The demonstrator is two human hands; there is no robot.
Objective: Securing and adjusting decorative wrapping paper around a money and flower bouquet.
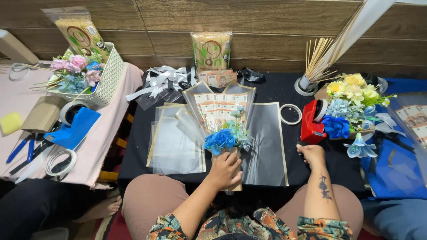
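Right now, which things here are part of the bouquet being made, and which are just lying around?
In use: left hand, bouquet, clear wrap sheets, right hand, red tape dispenser.
Lying about: blue tape dispenser, blue pliers, white basket, skewers.

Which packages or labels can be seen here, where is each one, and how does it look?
Skewer packet: back centre against the wooden wall, upright clear bag of pale sticks, green and brown round label.
Second skewer packet: back left, tilted in the white basket, same look.
No screens or signs show.
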